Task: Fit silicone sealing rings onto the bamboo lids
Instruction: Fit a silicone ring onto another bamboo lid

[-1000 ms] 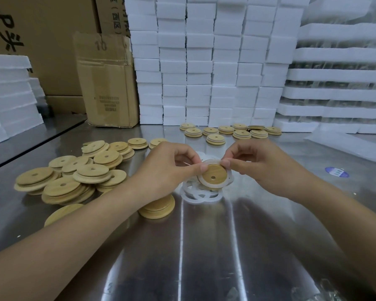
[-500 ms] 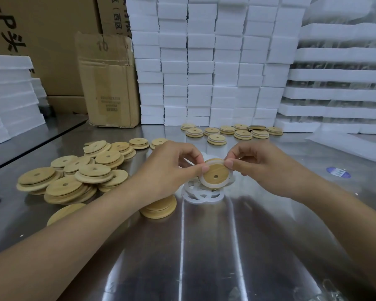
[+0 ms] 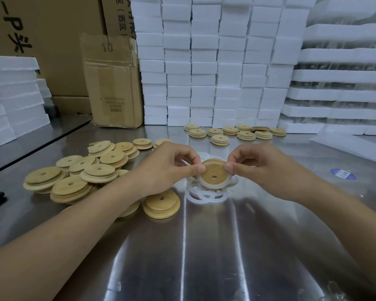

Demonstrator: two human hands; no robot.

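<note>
Comparing w/ a sec ago, almost nothing shifts. Your left hand [image 3: 167,168] and right hand [image 3: 261,168] stay at the same spot over mid-table. The bamboo lid [image 3: 214,173] stays b/w them, its holed face tipped toward you.

Left thumb and forefinger pinch the lid's left edge; right thumb and forefinger pinch its right edge. Both hands are grasping it, neither is free.

The silicone sealing ring [image 3: 204,185] shows as a white band round the lid's near and side rim. The far stretch is hidden by the lid's wider flange and your fingertips, so I can't tell if it's seated all round. My read: you're still working the ring on, and this lid isn't done yet.

Room & edges:
- **Below:** the lid hangs just above the loose rings [image 3: 204,197], which lie on the steel table [image 3: 204,246].
- **Left:** the bare lids [image 3: 85,170] are heaped there, w/ a stacked pair [image 3: 161,204] just beside your left forearm. A careless sweep of that arm could knock it.
- **Far side:** the ringed lids [image 3: 237,132] sit in a row near the foam blocks [image 3: 204,61], a clear reach past your hands.
- **Near side:** bare steel shows b/w your forearms, the best room for moving.
- **Right:** only a blue sticker [image 3: 343,173] lies close.
- **Table edge:** the near edge is out of view.
</note>
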